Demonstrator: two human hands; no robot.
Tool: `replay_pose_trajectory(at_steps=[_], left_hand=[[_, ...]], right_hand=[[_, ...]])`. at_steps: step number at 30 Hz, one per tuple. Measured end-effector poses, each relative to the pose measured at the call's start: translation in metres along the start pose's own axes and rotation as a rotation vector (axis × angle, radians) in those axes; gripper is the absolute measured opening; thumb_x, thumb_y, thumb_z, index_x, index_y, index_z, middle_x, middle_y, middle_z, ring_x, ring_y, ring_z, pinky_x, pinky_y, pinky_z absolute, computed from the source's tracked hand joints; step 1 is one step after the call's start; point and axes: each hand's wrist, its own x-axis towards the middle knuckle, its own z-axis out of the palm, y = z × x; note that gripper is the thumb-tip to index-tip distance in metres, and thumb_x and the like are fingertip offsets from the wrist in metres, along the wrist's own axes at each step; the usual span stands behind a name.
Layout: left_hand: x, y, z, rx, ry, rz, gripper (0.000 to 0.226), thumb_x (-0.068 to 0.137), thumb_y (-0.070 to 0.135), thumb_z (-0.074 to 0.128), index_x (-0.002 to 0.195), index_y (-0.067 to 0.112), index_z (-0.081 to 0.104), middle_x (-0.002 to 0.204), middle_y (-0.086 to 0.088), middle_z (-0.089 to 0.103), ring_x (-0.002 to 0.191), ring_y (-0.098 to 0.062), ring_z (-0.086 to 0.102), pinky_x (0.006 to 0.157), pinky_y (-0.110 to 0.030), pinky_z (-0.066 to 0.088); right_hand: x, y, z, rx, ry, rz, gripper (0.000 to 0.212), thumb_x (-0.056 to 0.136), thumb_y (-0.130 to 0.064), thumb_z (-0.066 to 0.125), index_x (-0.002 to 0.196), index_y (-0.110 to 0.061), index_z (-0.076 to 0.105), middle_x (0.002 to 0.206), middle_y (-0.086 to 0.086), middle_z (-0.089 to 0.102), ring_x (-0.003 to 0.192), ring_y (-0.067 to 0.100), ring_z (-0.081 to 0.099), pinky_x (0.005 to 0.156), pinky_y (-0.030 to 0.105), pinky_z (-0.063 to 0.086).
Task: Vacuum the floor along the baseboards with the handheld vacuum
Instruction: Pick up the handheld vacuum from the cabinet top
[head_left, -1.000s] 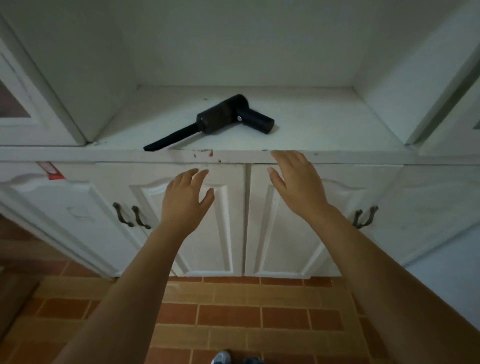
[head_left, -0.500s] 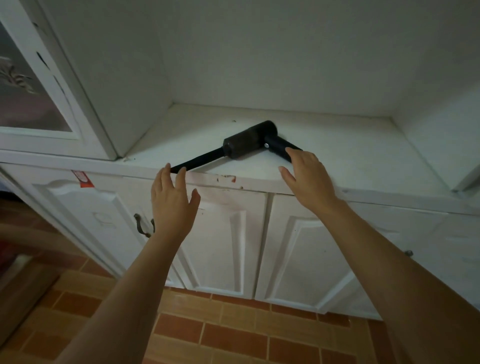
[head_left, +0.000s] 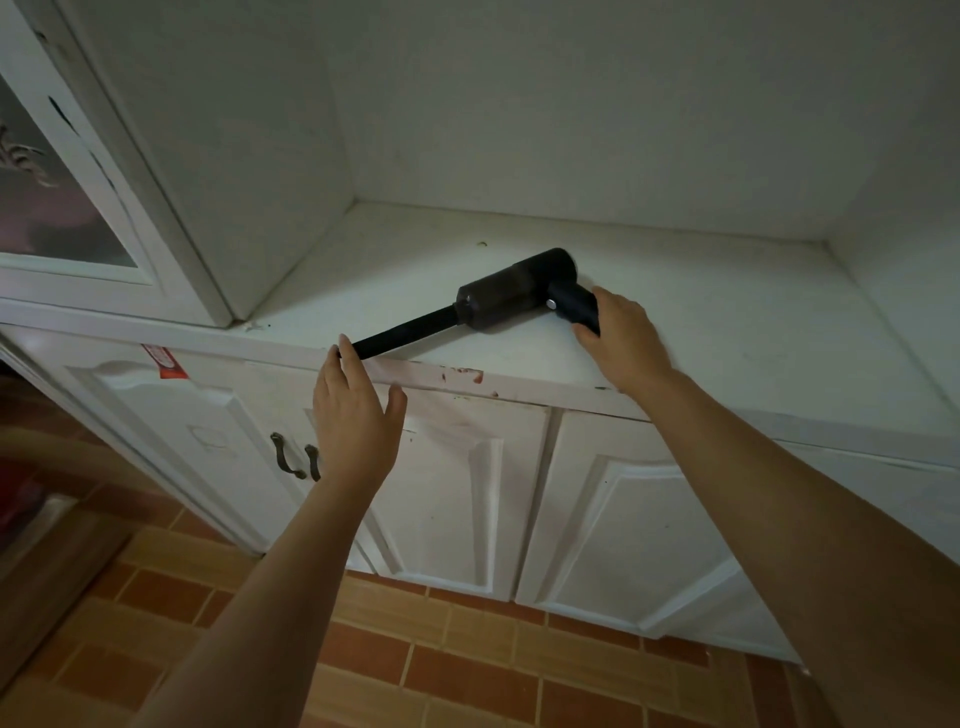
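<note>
The left hand (head_left: 356, 415) is reaching up with its fingers (head_left: 345, 361) straight and released. Their tips are sitting at the end of the nozzle (head_left: 405, 332), touching it or just short of it; I cannot tell which. Beyond it, the right hand (head_left: 626, 345) is grasping the vacuum (head_left: 514, 288) by its handle (head_left: 574, 309), with fingers (head_left: 605, 304) curling over the top and the thumb coming underneath. The vacuum is lying on its side on the surface (head_left: 727, 338), its body just left of the right fingers and its nozzle running toward the left fingers at the front edge.

This is looking like the pickup. The right fingers should be wrapping fully round the handle before lifting, since the long nozzle is probably pulling the weight forward. The left fingers could be steadying the tip while staying off its opening.

Below the fingers, an orange tile floor (head_left: 467, 670) is meeting white doors (head_left: 623, 525). 2 dark pulls (head_left: 296, 460) are hanging just below and left of the left fingers. A red sticker (head_left: 163, 361) is showing further left, and red smears (head_left: 465, 373) are marking the surface edge between the 2 hands. Past the fingers, the surface is running back into a white alcove. A glass door (head_left: 52, 208) is standing far left.
</note>
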Motion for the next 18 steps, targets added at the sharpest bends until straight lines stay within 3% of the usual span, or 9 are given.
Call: replay_pose_trajectory(at_steps=[8, 18], left_hand=[[0.006, 0.001, 0.004, -0.016, 0.022, -0.002, 0.071, 0.098, 0.027, 0.047, 0.151, 0.002, 0.007, 0.156, -0.017, 0.017, 0.145, -0.03, 0.016, 0.118, -0.037, 0.014], [0.014, 0.009, 0.001, -0.074, 0.077, 0.012, 0.071, 0.096, 0.024, 0.049, 0.15, 0.0, 0.01, 0.155, -0.017, 0.021, 0.145, -0.029, 0.017, 0.12, -0.037, 0.01]], right_hand=[[0.002, -0.005, 0.006, -0.03, 0.048, 0.058, 0.036, 0.094, -0.018, 0.053, 0.124, 0.002, 0.048, 0.117, 0.022, 0.053, 0.106, 0.033, 0.048, 0.086, 0.037, 0.041], [-0.009, -0.002, -0.007, 0.075, 0.087, 0.118, 0.034, 0.092, -0.017, 0.056, 0.121, 0.0, 0.05, 0.112, 0.021, 0.055, 0.1, 0.031, 0.052, 0.08, 0.033, 0.041]])
